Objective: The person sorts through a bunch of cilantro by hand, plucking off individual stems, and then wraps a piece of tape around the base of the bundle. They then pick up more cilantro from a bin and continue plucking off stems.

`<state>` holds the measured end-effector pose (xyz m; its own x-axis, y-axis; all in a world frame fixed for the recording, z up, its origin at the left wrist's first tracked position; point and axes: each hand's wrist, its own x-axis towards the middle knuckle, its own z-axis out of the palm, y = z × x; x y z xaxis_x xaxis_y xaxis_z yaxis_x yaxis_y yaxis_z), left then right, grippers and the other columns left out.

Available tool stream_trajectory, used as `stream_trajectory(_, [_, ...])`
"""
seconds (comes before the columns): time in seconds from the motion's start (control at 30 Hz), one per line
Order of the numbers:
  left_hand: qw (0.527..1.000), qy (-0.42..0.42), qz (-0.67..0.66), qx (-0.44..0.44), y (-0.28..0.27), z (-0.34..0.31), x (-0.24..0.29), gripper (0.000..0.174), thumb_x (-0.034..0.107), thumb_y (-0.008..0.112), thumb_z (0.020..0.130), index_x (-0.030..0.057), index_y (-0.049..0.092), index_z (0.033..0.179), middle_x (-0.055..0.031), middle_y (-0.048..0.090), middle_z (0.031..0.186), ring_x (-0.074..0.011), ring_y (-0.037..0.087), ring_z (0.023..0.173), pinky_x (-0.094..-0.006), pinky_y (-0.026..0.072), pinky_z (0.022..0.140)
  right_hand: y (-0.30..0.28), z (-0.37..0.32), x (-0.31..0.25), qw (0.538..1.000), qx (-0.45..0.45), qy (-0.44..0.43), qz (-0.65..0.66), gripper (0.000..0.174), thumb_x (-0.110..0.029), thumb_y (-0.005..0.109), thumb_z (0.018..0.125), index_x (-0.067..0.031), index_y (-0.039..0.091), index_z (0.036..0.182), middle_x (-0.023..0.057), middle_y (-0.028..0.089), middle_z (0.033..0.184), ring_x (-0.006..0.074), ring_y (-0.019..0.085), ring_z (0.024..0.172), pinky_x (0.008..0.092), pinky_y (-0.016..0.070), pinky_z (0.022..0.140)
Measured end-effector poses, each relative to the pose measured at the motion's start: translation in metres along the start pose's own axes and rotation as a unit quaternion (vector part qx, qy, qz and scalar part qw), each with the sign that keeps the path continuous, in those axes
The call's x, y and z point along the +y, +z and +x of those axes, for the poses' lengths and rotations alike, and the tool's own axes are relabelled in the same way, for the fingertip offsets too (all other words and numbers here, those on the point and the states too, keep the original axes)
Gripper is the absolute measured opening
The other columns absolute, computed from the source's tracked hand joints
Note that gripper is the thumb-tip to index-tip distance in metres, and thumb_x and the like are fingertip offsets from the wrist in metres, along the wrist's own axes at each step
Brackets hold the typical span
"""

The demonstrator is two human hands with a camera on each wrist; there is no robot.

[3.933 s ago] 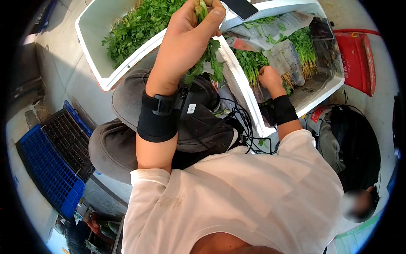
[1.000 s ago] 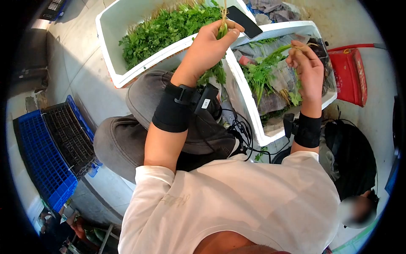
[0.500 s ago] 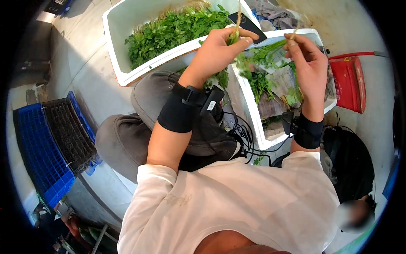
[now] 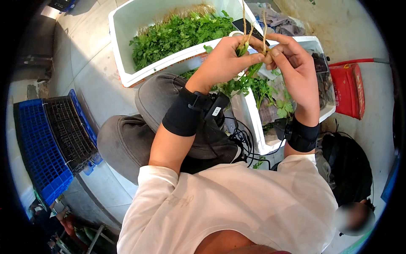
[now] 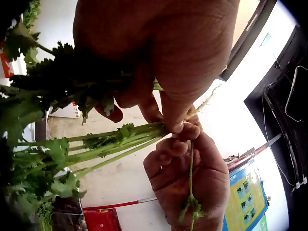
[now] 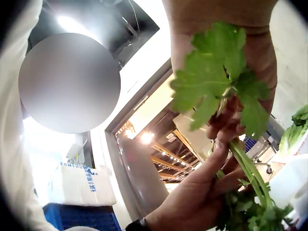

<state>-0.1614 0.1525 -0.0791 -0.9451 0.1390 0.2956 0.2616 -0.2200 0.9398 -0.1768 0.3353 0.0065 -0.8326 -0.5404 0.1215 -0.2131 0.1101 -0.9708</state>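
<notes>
My left hand (image 4: pixel 228 61) holds a small bunch of coriander (image 4: pixel 242 50), its pale roots pointing up past the thumb and its leaves hanging below. Close against it, my right hand (image 4: pixel 298 70) pinches near the root end of another coriander plant. In the left wrist view, that plant's green stalks (image 5: pixel 115 143) run to where the left thumb and the right fingertips meet. A thin loose stem (image 5: pixel 191 175) hangs down across the right palm. From the right wrist, a broad coriander leaf (image 6: pixel 211 72) partly covers the right hand.
A white foam box (image 4: pixel 169 60) of coriander stands ahead on the left. Another foam box (image 4: pixel 256 122), with newspaper and more coriander, sits under my hands. A phone (image 4: pixel 239 25) lies by the boxes. Cables (image 4: pixel 243 137), a red dustpan-like object (image 4: pixel 347 91) and a blue crate (image 4: pixel 40 148) are around.
My right hand picked coriander from the right box, raised it, then brought it left against my left hand. The left hand keeps its bunch, and the head view has shifted.
</notes>
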Motion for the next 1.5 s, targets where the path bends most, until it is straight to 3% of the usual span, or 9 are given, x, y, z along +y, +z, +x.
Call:
stream_trajectory(0.27, [0.995, 0.032, 0.096, -0.017, -0.008, -0.001, 0.006, 0.017, 0.012, 0.07, 0.095, 0.0016, 0.07, 0.109, -0.0066, 0.073, 0.104, -0.0123, 0.066, 0.096, -0.0305, 0.0524, 0.09, -0.003, 0.005, 0.002, 0.985, 0.108, -0.127, 0.054, 0.024, -0.005, 0.054, 0.103, 0.0029, 0.061, 0.125, 0.007, 0.068, 0.089, 0.0112, 0.062, 0.077, 0.0257, 0.0509, 0.074])
stream_trajectory(0.53, [0.968, 0.03, -0.051, 0.242, -0.029, 0.0, 0.012, 0.024, 0.017, 0.066, 0.099, 0.0017, 0.067, 0.118, -0.0055, 0.069, 0.108, -0.0133, 0.063, 0.093, -0.0272, 0.0522, 0.083, 0.007, 0.015, 0.041, 0.99, 0.134, 0.035, -0.019, 0.022, -0.007, 0.06, 0.101, 0.0027, 0.06, 0.121, 0.0134, 0.075, 0.105, 0.0145, 0.068, 0.09, 0.0289, 0.0526, 0.083])
stream_trajectory(0.73, [0.83, 0.179, 0.089, 0.52, -0.055, -0.003, 0.005, 0.022, 0.017, 0.067, 0.099, 0.0017, 0.066, 0.114, -0.0031, 0.065, 0.105, -0.0105, 0.058, 0.085, -0.0263, 0.049, 0.075, 0.029, 0.03, 0.086, 0.995, 0.078, 0.054, -0.029, 0.023, -0.009, 0.066, 0.096, 0.0039, 0.062, 0.115, 0.0123, 0.077, 0.101, 0.0112, 0.069, 0.089, 0.0271, 0.053, 0.078])
stream_trajectory(1.0, [0.823, 0.214, -0.011, 0.527, -0.046, -0.023, 0.061, 0.019, 0.014, 0.063, 0.101, 0.0036, 0.06, 0.116, -0.0023, 0.063, 0.101, -0.0104, 0.057, 0.081, -0.0265, 0.0489, 0.073, 0.036, 0.027, 0.109, 0.994, 0.044, -0.003, -0.1, 0.031, -0.015, 0.069, 0.094, -0.0036, 0.065, 0.123, 0.0112, 0.072, 0.112, 0.0231, 0.071, 0.102, 0.0336, 0.0549, 0.082])
stream_trajectory(1.07, [0.828, 0.215, -0.039, 0.517, -0.054, -0.034, 0.079, 0.019, 0.015, 0.063, 0.101, 0.0044, 0.059, 0.116, -0.0022, 0.063, 0.1, -0.0109, 0.058, 0.08, -0.0266, 0.0495, 0.073, 0.03, 0.023, 0.106, 0.994, 0.033, 0.01, -0.108, 0.031, -0.015, 0.069, 0.095, -0.0029, 0.065, 0.123, 0.0115, 0.072, 0.111, 0.022, 0.07, 0.099, 0.0342, 0.055, 0.081])
stream_trajectory(1.13, [0.825, 0.22, -0.065, 0.516, -0.068, -0.044, 0.092, 0.019, 0.017, 0.063, 0.102, 0.0052, 0.058, 0.116, -0.0021, 0.063, 0.099, -0.0115, 0.058, 0.08, -0.0267, 0.05, 0.073, 0.027, 0.019, 0.102, 0.989, 0.018, 0.056, -0.136, 0.027, -0.012, 0.066, 0.098, -0.003, 0.065, 0.123, 0.0025, 0.069, 0.098, 0.0058, 0.061, 0.079, 0.0226, 0.0485, 0.065])
stream_trajectory(1.2, [0.84, 0.214, -0.008, 0.498, -0.085, -0.06, 0.102, 0.021, 0.025, 0.058, 0.105, 0.0075, 0.06, 0.116, -0.0035, 0.064, 0.108, -0.0191, 0.063, 0.094, -0.0386, 0.0542, 0.088, 0.023, 0.014, 0.102, 0.99, 0.022, 0.084, -0.112, 0.026, -0.013, 0.065, 0.099, -0.0033, 0.065, 0.123, 0.0011, 0.068, 0.09, 0.0035, 0.058, 0.071, 0.0204, 0.0448, 0.058])
stream_trajectory(1.27, [0.845, 0.22, -0.057, 0.485, -0.096, -0.071, 0.109, 0.018, 0.02, 0.058, 0.105, 0.0076, 0.061, 0.117, -0.0019, 0.064, 0.106, -0.0202, 0.064, 0.097, -0.0367, 0.0531, 0.089, 0.015, 0.01, 0.103, 0.992, 0.006, 0.086, -0.09, 0.023, -0.013, 0.061, 0.102, -0.0009, 0.065, 0.121, 0.0053, 0.07, 0.107, 0.0115, 0.066, 0.092, 0.0255, 0.0519, 0.08])
stream_trajectory(1.5, [0.737, 0.246, -0.056, 0.627, -0.073, -0.078, 0.158, 0.023, 0.024, 0.061, 0.104, 0.0091, 0.062, 0.121, -0.0019, 0.062, 0.116, -0.0098, 0.057, 0.097, -0.0267, 0.0494, 0.08, -0.006, -0.022, 0.065, 0.981, 0.079, 0.111, -0.14, 0.038, -0.03, 0.047, 0.11, 0.0006, 0.065, 0.124, 0.01, 0.07, 0.115, 0.0177, 0.067, 0.099, 0.0307, 0.0518, 0.088])
